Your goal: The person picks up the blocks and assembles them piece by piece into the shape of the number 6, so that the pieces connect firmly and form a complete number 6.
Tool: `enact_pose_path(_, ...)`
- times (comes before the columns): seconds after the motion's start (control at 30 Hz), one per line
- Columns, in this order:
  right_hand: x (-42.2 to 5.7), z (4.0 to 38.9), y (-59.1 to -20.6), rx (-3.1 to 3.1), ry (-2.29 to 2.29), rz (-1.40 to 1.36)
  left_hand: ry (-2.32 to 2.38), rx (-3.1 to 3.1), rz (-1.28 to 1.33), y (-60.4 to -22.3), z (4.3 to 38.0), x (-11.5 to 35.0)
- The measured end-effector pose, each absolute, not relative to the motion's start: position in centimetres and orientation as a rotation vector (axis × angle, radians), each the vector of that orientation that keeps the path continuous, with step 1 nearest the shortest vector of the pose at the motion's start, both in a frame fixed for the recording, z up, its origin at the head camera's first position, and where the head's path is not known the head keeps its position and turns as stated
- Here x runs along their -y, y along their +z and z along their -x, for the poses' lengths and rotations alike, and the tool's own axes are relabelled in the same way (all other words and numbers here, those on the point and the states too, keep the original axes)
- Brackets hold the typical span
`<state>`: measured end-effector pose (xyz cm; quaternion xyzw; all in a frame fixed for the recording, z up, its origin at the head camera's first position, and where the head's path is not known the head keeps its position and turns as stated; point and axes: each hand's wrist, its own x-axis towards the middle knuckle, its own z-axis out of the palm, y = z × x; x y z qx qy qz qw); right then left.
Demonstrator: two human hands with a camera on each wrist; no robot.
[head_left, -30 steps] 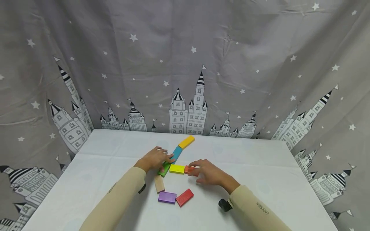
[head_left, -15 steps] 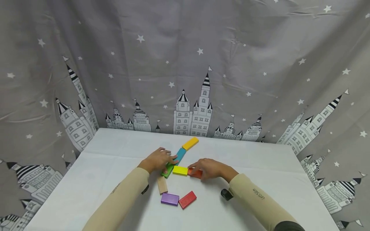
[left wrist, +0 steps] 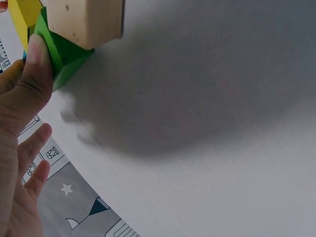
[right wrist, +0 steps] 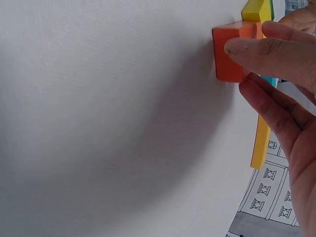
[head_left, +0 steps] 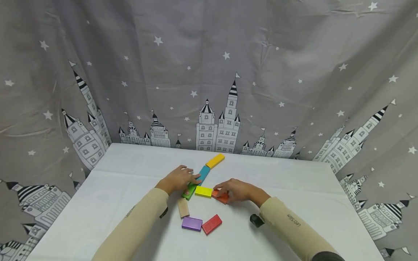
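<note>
In the head view my left hand [head_left: 177, 180] is at the green block [head_left: 192, 189], its thumb and a finger pinching it. The left wrist view shows the thumb against the side of the green block [left wrist: 65, 53], beneath the plain wooden block. My right hand [head_left: 237, 189] grips the orange block [head_left: 222, 198] between thumb and fingers; in the right wrist view the thumb lies on the orange block [right wrist: 226, 61]. A yellow block [head_left: 203, 191] lies between green and orange. The blue block [head_left: 204, 174], partly under the left fingers, runs from the green one to an amber block [head_left: 215, 160].
A plain wooden block [head_left: 183, 208] lies below the green one, followed by a purple block [head_left: 192, 224] and a red block [head_left: 212, 224]. All lie flat on the white tabletop [head_left: 281, 181]. Behind hangs a grey curtain [head_left: 156, 108] printed with castles and stars.
My right hand has closed in on the orange block and turned it, so its right end now tilts toward me. The left hand stays at the green block. The head view has shifted slightly.
</note>
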<state>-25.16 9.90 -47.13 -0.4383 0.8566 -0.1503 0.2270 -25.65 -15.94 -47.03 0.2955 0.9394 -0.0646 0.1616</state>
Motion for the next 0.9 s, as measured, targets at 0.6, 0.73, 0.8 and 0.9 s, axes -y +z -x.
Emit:
enact_pose_path(0.6,-10.4,23.5,-48.7,-2.46,-0.55,1.239,-0.179,-2.689,-0.883,-46.9,25.6,16.2)
enact_pose_path(0.73,-10.5,23.2,-49.0,-2.476,-0.577,1.214,-0.18,-2.689,-0.86,-47.0,25.6,16.2)
enact_pose_path(0.8,-10.5,23.0,-49.1,-2.482,-0.586,1.198,-0.18,-2.69,-0.852,-47.1,25.6,16.1)
enact_pose_path(0.9,-10.4,22.7,-49.0,-2.489,-0.589,1.179,-0.175,-2.692,-0.849,-47.1,25.7,16.1)
